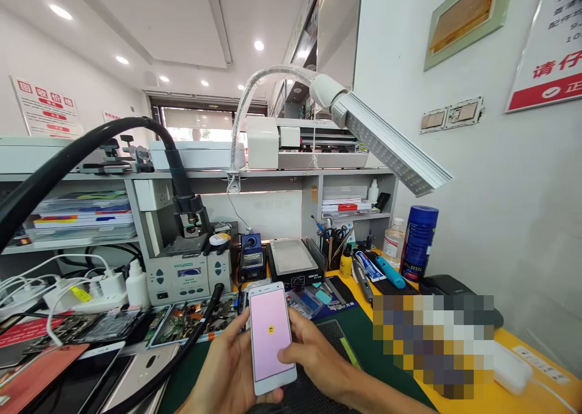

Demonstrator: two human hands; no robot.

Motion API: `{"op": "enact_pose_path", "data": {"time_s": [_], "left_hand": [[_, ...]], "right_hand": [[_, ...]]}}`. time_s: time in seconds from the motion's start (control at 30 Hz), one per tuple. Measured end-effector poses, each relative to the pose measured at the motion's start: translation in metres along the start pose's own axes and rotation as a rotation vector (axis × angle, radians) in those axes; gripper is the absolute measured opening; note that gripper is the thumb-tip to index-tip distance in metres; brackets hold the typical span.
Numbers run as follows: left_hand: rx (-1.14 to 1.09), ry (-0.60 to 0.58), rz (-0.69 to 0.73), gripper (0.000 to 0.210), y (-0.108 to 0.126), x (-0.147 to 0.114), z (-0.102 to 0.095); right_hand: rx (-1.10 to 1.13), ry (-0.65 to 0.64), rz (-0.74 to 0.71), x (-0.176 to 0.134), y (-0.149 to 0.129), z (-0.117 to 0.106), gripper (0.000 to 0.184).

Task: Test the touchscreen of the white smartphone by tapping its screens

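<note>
A white smartphone (264, 341) is held upright before me, its screen lit pale pink with a small yellow and black mark in the middle. My left hand (230, 365) supports it from the left side and underneath, with fingertips showing below its lower edge. On the other side, my right hand (318, 356) grips the right edge, its fingers partly hidden behind the phone. The right thumb rests on the lower right of the screen. Under the hands lie a dark green mat (386, 365) and a black perforated pad (334, 332).
A tray of circuit boards (182, 326) sits left, crossed by a black hose (191, 341). Behind stand a rework station (177, 280) and a heating plate (293, 259). Several phones and cables crowd the left. A lamp (391, 141) overhangs the right; a blue can (419, 241) stands below.
</note>
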State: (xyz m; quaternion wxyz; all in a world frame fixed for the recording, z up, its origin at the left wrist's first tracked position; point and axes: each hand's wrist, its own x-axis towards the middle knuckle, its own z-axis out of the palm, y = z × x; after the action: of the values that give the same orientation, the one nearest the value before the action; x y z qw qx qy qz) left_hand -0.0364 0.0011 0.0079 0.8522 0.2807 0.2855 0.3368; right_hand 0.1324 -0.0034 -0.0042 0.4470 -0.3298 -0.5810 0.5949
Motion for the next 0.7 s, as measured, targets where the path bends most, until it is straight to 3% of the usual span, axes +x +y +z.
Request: {"op": "enact_pose_path", "data": {"time_s": [0.23, 0.7], "left_hand": [[0.064, 0.051, 0.036, 0.064, -0.0001, -0.0013, -0.0030], [0.068, -0.036, 0.049, 0.062, -0.0003, -0.0028, -0.0014]], "right_hand": [[-0.038, 0.033, -0.011, 0.0039, 0.0040, 0.0010, 0.060], [-0.038, -0.024, -0.004, 0.0019, -0.0039, -0.0001, 0.067]]}}
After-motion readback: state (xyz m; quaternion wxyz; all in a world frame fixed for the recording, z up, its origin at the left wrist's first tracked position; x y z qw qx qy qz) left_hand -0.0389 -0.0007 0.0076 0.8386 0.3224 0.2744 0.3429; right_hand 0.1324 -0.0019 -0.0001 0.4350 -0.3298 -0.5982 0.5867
